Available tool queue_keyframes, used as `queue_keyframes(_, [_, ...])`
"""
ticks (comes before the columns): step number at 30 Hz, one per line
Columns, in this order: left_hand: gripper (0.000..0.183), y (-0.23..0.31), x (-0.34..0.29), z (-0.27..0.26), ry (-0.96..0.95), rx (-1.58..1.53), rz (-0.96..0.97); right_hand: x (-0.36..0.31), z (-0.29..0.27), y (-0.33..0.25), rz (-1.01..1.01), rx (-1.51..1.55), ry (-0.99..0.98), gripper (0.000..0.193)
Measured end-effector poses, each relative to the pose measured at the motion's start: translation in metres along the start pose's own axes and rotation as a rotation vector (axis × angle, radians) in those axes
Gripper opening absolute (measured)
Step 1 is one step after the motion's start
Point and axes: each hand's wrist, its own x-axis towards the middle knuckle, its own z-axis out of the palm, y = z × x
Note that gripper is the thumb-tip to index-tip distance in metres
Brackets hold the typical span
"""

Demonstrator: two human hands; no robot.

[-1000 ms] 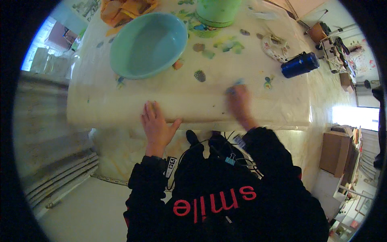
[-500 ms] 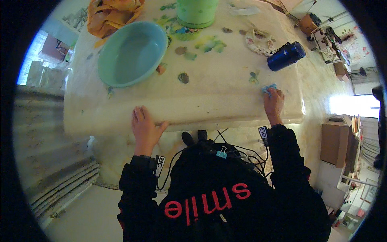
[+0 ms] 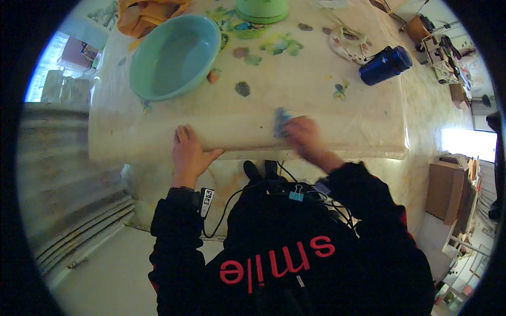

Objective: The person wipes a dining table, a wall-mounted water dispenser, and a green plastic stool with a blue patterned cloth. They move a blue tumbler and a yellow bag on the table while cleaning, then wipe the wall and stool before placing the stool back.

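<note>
On the near edge of a table, over its cream patterned tablecloth [image 3: 211,113], my left hand [image 3: 188,154] lies flat with the fingers up and the thumb out to the right. My right hand [image 3: 304,136], smeared by motion, presses a crumpled blue cloth [image 3: 281,122] onto the tablecloth near the middle of that edge. The fingers close over the cloth and hide part of it. Beyond my left hand stands a light green-blue basin [image 3: 174,58]. To the right lies a dark blue flask [image 3: 386,66] on its side with a strap.
At the back left is an orange cloth bundle [image 3: 150,16], and a green bucket [image 3: 262,11] stands at the back middle. A whitish ring-shaped thing [image 3: 349,45] lies near the flask. Cables [image 3: 224,216] hang by my waist; cardboard boxes [image 3: 445,189] stand at the right.
My right hand has swept left along the tablecloth with the blue cloth, from near the right corner to the middle. My left hand stays in place on the edge. The view has shifted slightly.
</note>
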Motion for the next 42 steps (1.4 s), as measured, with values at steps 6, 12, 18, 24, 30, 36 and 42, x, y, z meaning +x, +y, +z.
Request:
queue_keyframes(6, [0.109, 0.004, 0.004, -0.007, -0.084, -0.007, -0.085, -0.026, -0.101, 0.088, 0.493, -0.587, 0.159, 0.015])
queue_keyframes(12, [0.111, 0.003, 0.003, -0.008, -0.085, -0.029, -0.099, 0.040, 0.020, 0.031, 0.251, -0.080, 0.005, 0.018])
queue_keyframes(18, [0.112, 0.001, 0.003, -0.001, -0.017, -0.006, -0.035, 0.086, 0.073, -0.025, -0.129, 0.078, -0.226, 0.013])
queue_keyframes(24, [0.110, -0.003, 0.000, 0.002, 0.008, -0.030, -0.036, 0.055, -0.046, 0.110, 0.541, -0.364, 0.024, 0.010])
queue_keyframes(30, [0.107, -0.002, 0.000, -0.002, -0.013, -0.078, -0.065, 0.014, -0.038, 0.120, 0.489, -0.585, 0.263, 0.009])
queue_keyframes(36, [0.106, -0.001, -0.004, -0.003, 0.015, -0.064, -0.055, 0.064, 0.082, -0.042, 0.063, 0.112, -0.138, 0.014])
queue_keyframes(42, [0.106, -0.052, -0.010, -0.004, -0.045, -0.070, -0.001, 0.061, 0.068, -0.039, 0.213, 0.055, -0.156, 0.017])
